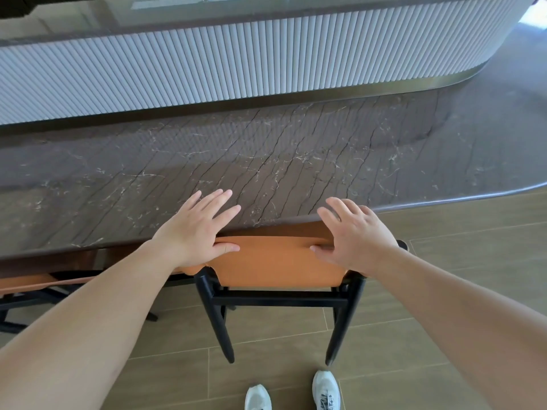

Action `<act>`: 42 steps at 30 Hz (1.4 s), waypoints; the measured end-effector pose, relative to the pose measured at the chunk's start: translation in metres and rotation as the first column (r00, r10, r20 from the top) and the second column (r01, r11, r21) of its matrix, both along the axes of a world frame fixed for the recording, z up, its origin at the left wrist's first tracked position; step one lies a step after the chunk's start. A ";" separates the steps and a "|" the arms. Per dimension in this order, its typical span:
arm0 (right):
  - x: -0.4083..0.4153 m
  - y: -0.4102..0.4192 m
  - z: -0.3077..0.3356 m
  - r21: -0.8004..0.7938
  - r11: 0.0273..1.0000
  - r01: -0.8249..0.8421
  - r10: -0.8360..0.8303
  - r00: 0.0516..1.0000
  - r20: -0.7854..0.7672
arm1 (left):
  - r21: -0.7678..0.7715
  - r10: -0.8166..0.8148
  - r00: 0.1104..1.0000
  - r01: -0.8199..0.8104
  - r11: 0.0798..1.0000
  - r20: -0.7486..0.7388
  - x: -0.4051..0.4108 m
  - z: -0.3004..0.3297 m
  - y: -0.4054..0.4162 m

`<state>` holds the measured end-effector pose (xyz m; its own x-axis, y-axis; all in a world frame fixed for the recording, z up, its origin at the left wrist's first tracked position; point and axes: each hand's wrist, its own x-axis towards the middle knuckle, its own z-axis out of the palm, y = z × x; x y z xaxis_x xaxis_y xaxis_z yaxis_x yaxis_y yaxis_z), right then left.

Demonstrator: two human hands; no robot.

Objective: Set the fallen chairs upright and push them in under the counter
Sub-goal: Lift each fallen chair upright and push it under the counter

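An upright chair (275,261) with an orange backrest and black legs stands tucked against the dark marble counter (266,161), its seat hidden under the counter top. My left hand (198,226) rests on the left end of the backrest, fingers straight and spread over the counter edge, thumb lying along the top. My right hand (352,235) rests on the right end in the same way, fingers straight, thumb on the backrest. A second chair (32,287) with an orange seat and black frame shows at the left under the counter; its pose is unclear.
Behind the counter rises a ribbed white wall (236,63) that curves away at the right. The counter's rounded end (503,190) is at the right. Wood-look floor tiles (458,285) lie below, with my two white shoes (296,392) just behind the chair.
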<state>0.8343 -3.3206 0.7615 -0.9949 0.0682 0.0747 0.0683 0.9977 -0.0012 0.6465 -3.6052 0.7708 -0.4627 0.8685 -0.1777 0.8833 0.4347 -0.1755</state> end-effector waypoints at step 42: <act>-0.001 0.062 -0.006 -0.035 0.996 -0.081 0.083 0.995 0.060 | -0.095 0.101 0.994 -0.097 0.991 0.036 0.038 -0.005 0.037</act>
